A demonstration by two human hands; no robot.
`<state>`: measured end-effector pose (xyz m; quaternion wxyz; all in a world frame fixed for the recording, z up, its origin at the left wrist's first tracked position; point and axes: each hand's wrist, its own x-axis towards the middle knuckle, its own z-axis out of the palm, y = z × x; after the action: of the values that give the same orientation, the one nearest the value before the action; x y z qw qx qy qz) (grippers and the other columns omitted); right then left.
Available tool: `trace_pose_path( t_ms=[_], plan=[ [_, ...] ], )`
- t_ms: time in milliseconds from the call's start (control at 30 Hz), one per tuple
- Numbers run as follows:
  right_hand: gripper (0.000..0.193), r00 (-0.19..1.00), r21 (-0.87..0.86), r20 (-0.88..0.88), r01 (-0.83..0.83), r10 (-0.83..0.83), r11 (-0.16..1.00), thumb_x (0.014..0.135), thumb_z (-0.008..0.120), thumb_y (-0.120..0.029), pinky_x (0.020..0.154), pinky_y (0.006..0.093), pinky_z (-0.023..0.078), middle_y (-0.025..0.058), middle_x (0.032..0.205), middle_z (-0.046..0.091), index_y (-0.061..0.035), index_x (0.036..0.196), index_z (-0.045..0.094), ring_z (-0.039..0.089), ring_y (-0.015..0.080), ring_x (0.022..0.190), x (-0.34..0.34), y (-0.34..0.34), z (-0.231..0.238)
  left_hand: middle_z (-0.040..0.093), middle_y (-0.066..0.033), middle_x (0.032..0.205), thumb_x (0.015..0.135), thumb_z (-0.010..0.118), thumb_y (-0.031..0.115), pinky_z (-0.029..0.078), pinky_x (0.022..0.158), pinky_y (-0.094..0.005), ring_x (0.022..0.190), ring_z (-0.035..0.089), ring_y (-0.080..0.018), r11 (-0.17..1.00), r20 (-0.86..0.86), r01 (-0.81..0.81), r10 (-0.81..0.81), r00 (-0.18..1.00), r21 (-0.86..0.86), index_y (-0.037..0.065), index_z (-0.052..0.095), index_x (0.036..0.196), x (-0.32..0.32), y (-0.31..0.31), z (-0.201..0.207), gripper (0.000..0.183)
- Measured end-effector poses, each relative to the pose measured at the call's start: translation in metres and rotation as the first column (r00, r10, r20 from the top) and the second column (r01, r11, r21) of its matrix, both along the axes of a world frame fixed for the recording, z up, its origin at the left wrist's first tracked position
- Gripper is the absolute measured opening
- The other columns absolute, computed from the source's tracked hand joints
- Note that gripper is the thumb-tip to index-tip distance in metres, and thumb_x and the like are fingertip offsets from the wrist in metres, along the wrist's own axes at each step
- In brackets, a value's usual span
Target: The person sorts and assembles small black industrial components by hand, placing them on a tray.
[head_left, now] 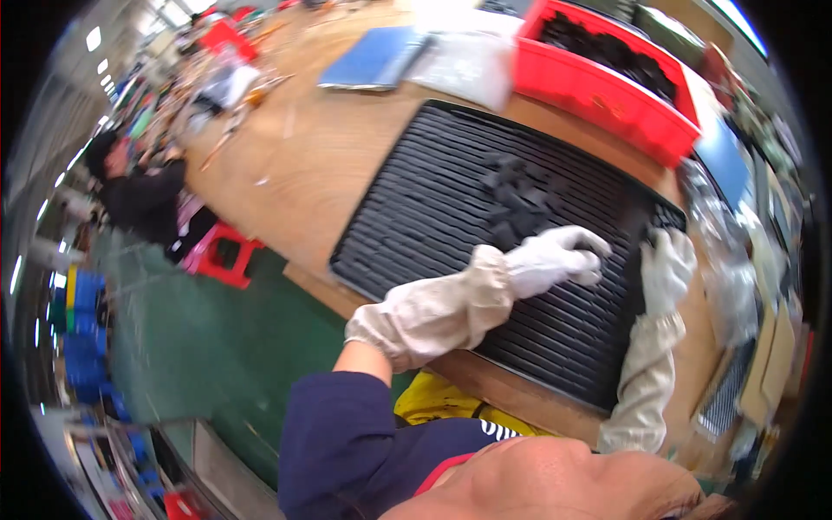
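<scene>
A large black ribbed tray (416,199) lies at an angle on the wooden table in front of me. A loose heap of small flat black pieces (520,198) rests on its ribs, right of the middle. My left hand (562,260), in a white glove, hovers low over the tray just nearer than the heap. Its fingers are bent and apart, with nothing visible between them. At the tray's right edge is my right hand (667,273), also white-gloved. Its fingers curl down at the far right corner around something dark that I cannot make out. Pale sleeve covers wrap both forearms.
Beyond the tray stands a red bin (598,100) full of black pieces. Blue sheets (368,59) and a clear plastic bag (464,68) lie at the far side. Plastic wrapping (726,277) is along the right. Another person (147,199) sits at the left near a red stool (230,256).
</scene>
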<state>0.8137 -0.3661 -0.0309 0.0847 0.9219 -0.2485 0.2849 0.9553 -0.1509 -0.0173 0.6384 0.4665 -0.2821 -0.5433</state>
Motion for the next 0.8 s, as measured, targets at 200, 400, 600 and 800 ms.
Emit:
trace_pose_path(
  t_ms=[200, 400, 600, 800],
  plan=[
    [0.022, 0.996, -0.003, -0.09, -0.029, 0.029, 1.0, 0.078, 0.075, -0.017, 0.093, 0.043, 0.045, 0.0054, 0.107, 0.063, -0.0111, 0.098, 0.067, 0.058, 0.0281, 0.109, 0.007, -0.003, -0.005, 0.062, 0.0002, 0.1, 0.096, 0.063, 0.014, 0.054, 0.085, -0.0218, 0.087, 0.062, -0.0081, 0.999, -0.066, -0.042, 0.04, 0.997, -0.03, 0.005, 0.062, 0.122, 0.004, 0.006, 0.001, 0.027],
    [0.027, 0.857, 0.432, 0.37, -0.5, 0.359, 0.75, 0.082, 0.071, 0.001, 0.084, 0.0367, 0.049, 0.0115, 0.102, 0.066, -0.0054, 0.108, 0.066, 0.064, 0.029, 0.093, 0.013, 0.038, 0.019, 0.059, -0.0005, 0.101, 0.098, 0.062, 0.012, 0.057, 0.083, -0.0234, 0.085, 0.06, -0.0074, 0.983, -0.223, -0.17, 0.151, 0.963, -0.066, 0.004, 0.059, 0.122, 0.009, 0.001, -0.005, 0.026],
    [0.037, 0.759, 0.221, 0.211, -0.651, 0.616, 0.726, 0.069, 0.072, 0.006, 0.085, 0.0402, 0.047, 0.0087, 0.098, 0.064, -0.0105, 0.102, 0.07, 0.062, 0.0294, 0.094, 0.015, 0.074, 0.038, 0.065, -0.0073, 0.102, 0.093, 0.064, 0.013, 0.055, 0.071, -0.0246, 0.078, 0.065, -0.0128, 0.992, -0.06, -0.127, 0.127, 0.99, 0.003, 0.003, 0.063, 0.114, 0.009, 0.005, 0.002, 0.024],
    [0.033, 0.751, 0.368, 0.381, -0.658, 0.539, 0.657, 0.076, 0.065, 0.013, 0.087, 0.0375, 0.049, 0.0114, 0.105, 0.064, -0.0037, 0.105, 0.069, 0.062, 0.027, 0.097, 0.005, 0.055, 0.026, 0.063, -0.0083, 0.1, 0.098, 0.064, 0.025, 0.058, 0.076, -0.0291, 0.085, 0.063, -0.0147, 0.989, -0.316, -0.145, 0.13, 0.94, -0.026, 0.001, 0.061, 0.109, 0.005, -0.005, -0.015, 0.027]
  ],
)
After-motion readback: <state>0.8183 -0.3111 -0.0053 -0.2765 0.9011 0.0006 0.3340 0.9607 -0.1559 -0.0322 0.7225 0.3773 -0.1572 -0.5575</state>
